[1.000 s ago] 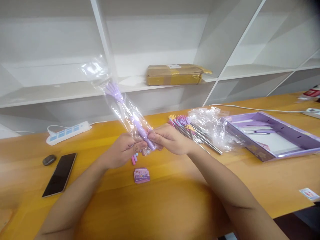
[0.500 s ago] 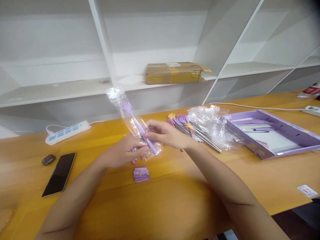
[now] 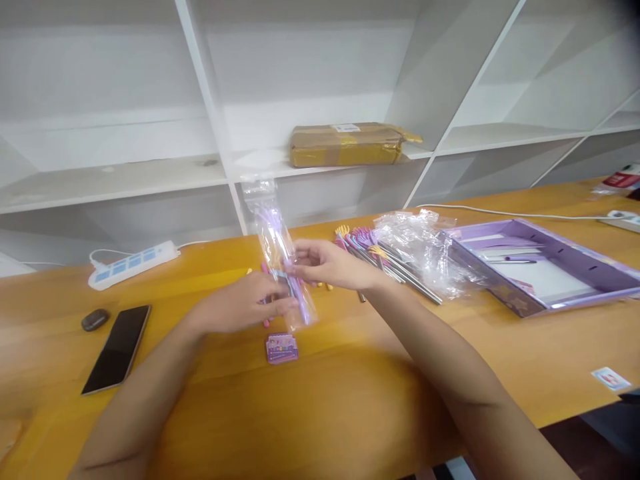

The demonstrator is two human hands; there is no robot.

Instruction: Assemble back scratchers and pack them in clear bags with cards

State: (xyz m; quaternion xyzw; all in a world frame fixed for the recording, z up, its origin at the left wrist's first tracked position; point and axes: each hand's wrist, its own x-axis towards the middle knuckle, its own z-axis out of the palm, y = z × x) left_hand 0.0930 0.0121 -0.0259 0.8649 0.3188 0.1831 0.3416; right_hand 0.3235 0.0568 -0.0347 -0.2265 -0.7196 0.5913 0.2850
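Observation:
A purple back scratcher [image 3: 302,299] stands tilted inside a clear plastic bag [image 3: 262,193], its hand-shaped head up and blurred. My right hand [image 3: 333,267] pinches the packet's right side at about mid-length. At the lower left of the packet, my left hand [image 3: 245,303] has its thumb and fingers closed on the film. Partly hidden behind my left hand, pink ends of other items show on the table. Just below the packet lies a small purple printed card [image 3: 282,349].
Right of my hands lie several back scratchers [image 3: 370,247] with metal rods, beside crumpled clear bags [image 3: 425,247]. A purple box tray [image 3: 543,308] holds papers and a pen. At left are a phone [image 3: 117,350], a black case [image 3: 95,320] and a power strip [image 3: 135,263]. A cardboard box [image 3: 347,147] rests on the shelf.
The bagged back scratcher has swung more upright, its top moving right and its lower end dropping slightly. Both hands stay on it in nearly the same places.

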